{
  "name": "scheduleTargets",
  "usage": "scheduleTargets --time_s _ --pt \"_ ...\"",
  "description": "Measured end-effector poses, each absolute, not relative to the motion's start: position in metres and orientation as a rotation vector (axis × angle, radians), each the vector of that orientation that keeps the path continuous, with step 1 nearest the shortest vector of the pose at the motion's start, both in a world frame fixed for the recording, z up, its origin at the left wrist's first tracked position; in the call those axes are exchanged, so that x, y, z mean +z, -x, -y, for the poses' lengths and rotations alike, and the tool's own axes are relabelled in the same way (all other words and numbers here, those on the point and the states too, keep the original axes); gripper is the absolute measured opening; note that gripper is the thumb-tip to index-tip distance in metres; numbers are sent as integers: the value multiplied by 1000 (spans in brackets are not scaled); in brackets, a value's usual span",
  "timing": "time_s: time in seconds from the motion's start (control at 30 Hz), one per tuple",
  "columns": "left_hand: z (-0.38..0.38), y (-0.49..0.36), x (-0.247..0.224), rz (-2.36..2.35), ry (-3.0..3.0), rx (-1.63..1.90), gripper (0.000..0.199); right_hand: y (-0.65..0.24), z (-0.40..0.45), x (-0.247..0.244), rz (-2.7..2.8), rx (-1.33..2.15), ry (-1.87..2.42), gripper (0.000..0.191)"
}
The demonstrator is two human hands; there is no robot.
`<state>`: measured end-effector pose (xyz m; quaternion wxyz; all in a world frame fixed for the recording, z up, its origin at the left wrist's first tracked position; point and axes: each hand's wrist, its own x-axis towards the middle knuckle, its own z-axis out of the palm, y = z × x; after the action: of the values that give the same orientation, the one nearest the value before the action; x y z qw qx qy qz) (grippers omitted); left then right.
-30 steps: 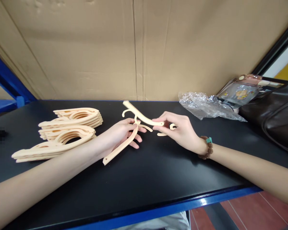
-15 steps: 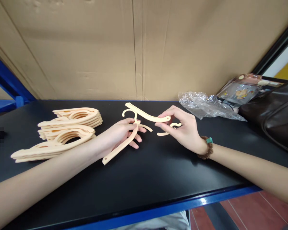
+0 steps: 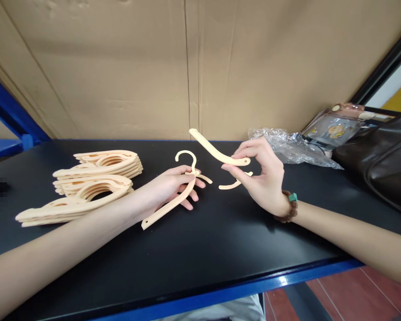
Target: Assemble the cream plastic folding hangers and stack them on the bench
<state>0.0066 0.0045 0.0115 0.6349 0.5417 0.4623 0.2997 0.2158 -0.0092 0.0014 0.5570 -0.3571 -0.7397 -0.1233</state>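
Observation:
Between the thumb and fingers of my left hand [image 3: 177,185] is a cream plastic hanger piece [image 3: 175,203], made of a hook and a long curved arm pointing down-left. My right hand [image 3: 259,171] pinches a separate curved hanger arm [image 3: 215,151] near its holed end, raised above the table with its far end up-left. Below the right hand lies another cream hanger part [image 3: 229,185], partly hidden by the thumb. The two held pieces are apart.
Two stacks of cream hanger parts, a rear stack [image 3: 110,161] and a front stack [image 3: 76,203], lie left on the black table [image 3: 187,263]. Crumpled clear plastic bags [image 3: 287,145] and a dark leather bag [image 3: 381,156] sit at right. A cardboard wall [image 3: 137,67] stands behind.
My right hand has lifted the loose hanger arm up and to the right, away from the piece in my left hand. The left piece's hook has turned a little to the right.

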Motion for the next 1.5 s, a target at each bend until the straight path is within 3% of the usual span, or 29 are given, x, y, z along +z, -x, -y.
scheduleTargets --time_s 0.33,0.53,0.87,1.5 --pt "3 -8 17 -1049 -1272 657 7 -218 6 2 1766 -266 867 13" --pt "1 -9 15 -1043 -1293 652 12 -221 -1 0 2003 -368 768 10" --pt "0 -9 12 -1022 -1235 733 20 -221 -3 -2 2444 -453 753 26" --pt "-1 -9 10 -1028 -1349 646 23 -219 -2 -2 2524 -237 734 21"
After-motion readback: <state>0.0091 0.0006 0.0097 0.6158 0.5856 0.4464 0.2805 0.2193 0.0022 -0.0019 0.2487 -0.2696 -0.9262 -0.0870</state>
